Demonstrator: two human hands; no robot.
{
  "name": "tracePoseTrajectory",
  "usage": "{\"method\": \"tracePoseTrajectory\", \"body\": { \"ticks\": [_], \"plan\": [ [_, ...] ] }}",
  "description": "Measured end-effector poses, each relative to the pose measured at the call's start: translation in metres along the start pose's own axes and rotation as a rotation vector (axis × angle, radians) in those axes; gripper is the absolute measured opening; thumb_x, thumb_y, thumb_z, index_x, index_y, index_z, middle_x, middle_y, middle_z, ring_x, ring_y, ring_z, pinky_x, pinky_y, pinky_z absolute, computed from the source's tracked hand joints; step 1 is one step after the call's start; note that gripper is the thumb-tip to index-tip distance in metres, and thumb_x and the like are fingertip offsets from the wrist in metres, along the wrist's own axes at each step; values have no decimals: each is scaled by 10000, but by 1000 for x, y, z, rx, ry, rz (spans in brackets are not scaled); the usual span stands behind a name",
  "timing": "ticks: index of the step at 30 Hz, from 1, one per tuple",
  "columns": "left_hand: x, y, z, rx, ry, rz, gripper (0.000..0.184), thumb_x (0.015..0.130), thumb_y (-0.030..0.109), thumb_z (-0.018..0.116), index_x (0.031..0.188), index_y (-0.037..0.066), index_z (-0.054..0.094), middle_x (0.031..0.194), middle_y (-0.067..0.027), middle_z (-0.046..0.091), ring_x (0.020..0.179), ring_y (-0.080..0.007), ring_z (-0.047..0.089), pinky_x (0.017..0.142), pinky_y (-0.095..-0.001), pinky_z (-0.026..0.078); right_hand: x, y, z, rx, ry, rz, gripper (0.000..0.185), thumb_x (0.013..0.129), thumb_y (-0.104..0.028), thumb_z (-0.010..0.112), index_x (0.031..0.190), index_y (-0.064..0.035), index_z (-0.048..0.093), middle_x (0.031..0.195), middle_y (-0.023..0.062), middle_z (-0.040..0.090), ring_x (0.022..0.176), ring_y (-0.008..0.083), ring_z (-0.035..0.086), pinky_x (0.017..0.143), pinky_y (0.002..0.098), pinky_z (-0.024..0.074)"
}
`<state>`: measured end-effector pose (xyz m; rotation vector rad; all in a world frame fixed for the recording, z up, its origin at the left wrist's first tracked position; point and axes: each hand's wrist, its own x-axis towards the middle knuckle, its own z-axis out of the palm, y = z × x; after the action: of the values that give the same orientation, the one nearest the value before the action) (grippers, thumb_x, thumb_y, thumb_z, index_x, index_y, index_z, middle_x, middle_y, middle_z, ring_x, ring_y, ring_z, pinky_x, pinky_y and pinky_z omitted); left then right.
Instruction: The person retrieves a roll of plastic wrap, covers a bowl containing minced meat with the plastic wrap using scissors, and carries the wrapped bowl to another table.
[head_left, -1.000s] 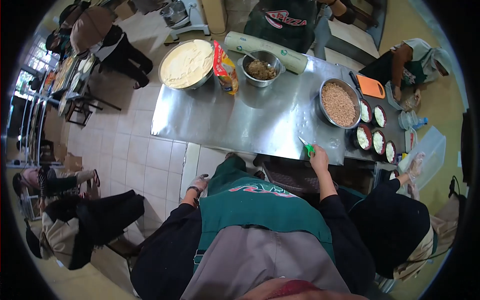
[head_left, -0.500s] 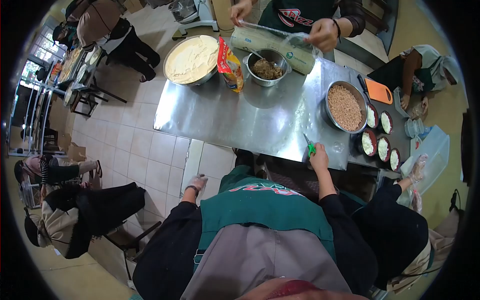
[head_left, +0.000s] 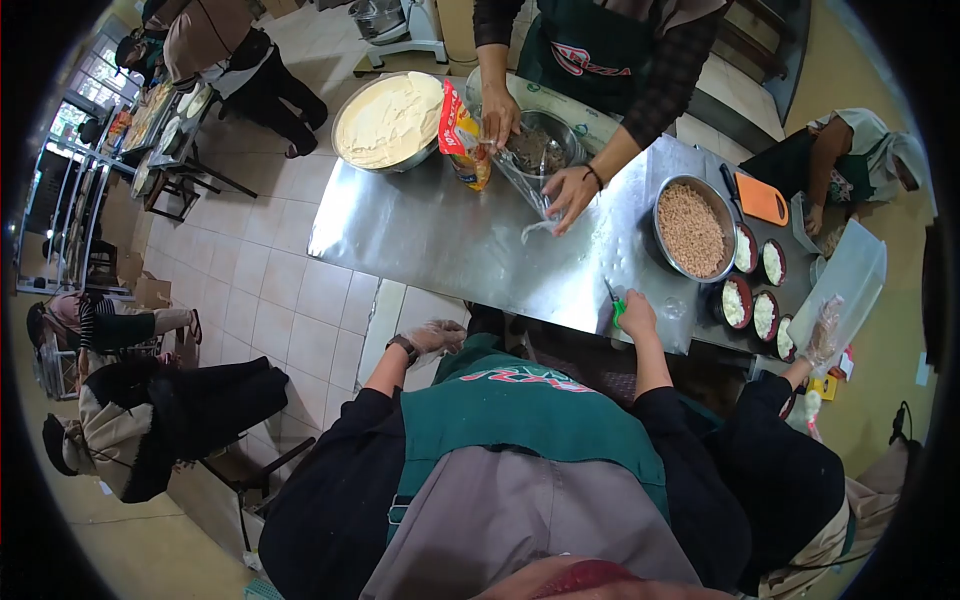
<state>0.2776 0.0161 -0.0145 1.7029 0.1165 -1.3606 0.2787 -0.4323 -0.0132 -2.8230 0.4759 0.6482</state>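
Head view: my right grip (head_left: pixel 637 315) is closed around green-handled scissors (head_left: pixel 618 310) at the near edge of the bench (head_left: pixel 440 225), blades pointing away from me (whether they touch the steel, I cannot tell). My gloved left grip (head_left: pixel 435 337) hangs beside my apron (head_left: pixel 530 420), fingers loose, nothing visible in it. Step in hand, I judge: holding the scissors ready; cutting would call for lifted, parted blades. Containers: a large bowl (head_left: pixel 398 165) of cream-coloured mass, a metal bowl (head_left: pixel 686 274) of brown crumbs, dark cups (head_left: pixel 718 306) of something white.
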Motion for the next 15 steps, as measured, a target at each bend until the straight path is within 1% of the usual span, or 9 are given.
{"method": "tracePoseTrajectory", "body": {
  "ticks": [3, 5, 6, 8, 10, 11, 12, 14, 15],
  "plan": [
    [27, -25, 2, -29, 34, 45, 426, 850, 351, 598, 1140, 39, 596, 954, -87, 657, 855, -181, 620, 777, -321, 490, -4, -2, 1, 42, 32, 10, 353, 764, -131, 611, 1077, -48, 471, 1115, 193, 516, 995, 385, 575, 815, 466, 483],
    [56, -69, -2, 150, 115, 1, 432, 827, 335, 609, 1142, 40, 612, 1054, -119, 652, 928, -217, 624, 842, -333, 480, 1, 3, 8, 53, 48, 12, 363, 763, -131, 611, 1085, -49, 466, 1116, 193, 513, 995, 386, 574, 814, 467, 483],
    [59, -80, -2, 154, 114, 3, 432, 827, 335, 609, 1142, 40, 612, 1054, -119, 652, 928, -217, 624, 842, -333, 480, 3, 5, 11, 62, 60, 9, 373, 762, -132, 612, 1093, -50, 460, 1118, 193, 509, 996, 387, 574, 814, 468, 484],
    [59, -105, -2, 328, 204, -91, 425, 869, 321, 577, 1164, 15, 586, 991, -105, 659, 856, -171, 623, 786, -313, 494, 4, 6, 11, 70, 54, 17, 373, 760, -132, 613, 1091, -48, 464, 1120, 195, 509, 996, 387, 574, 815, 471, 484],
    [85, -166, -11, 487, 189, -85, 424, 865, 334, 563, 1151, 23, 601, 1025, -122, 660, 922, -214, 629, 831, -325, 489, 2, 6, 10, 80, 51, 21, 372, 759, -133, 614, 1090, -47, 467, 1121, 198, 509, 995, 388, 574, 817, 473, 484],
    [73, -160, -13, 565, 144, -222, 472, 826, 377, 554, 1195, 87, 597, 1220, -133, 591, 1142, -310, 544, 966, -390, 420, 0, 5, 9, 107, 82, 24, 326, 758, -135, 619, 1039, -36, 488, 1091, 202, 528, 988, 392, 568, 816, 464, 476],
    [74, -168, -15, 568, 146, -221, 472, 826, 377, 554, 1195, 87, 597, 1220, -133, 591, 1142, -310, 544, 966, -390, 420, -2, 4, 8, 134, 113, 27, 282, 757, -137, 624, 988, -25, 508, 1062, 207, 547, 980, 397, 562, 816, 456, 468],
    [62, -166, -15, 771, 116, -70, 482, 828, 378, 549, 1224, 105, 577, 1240, -114, 582, 1152, -307, 538, 970, -387, 416, 1, 6, 9, 119, 91, 28, 322, 755, -133, 619, 1034, -30, 497, 1091, 205, 531, 989, 393, 568, 821, 461, 475],
    [62, -161, -15, 527, 169, -267, 496, 827, 362, 556, 1245, 95, 557, 1253, -116, 573, 1155, -293, 537, 970, -377, 416, 2, 7, 10, 102, 66, 29, 363, 754, -129, 613, 1081, -35, 485, 1120, 204, 516, 998, 389, 573, 826, 467, 482]
  ]
}}
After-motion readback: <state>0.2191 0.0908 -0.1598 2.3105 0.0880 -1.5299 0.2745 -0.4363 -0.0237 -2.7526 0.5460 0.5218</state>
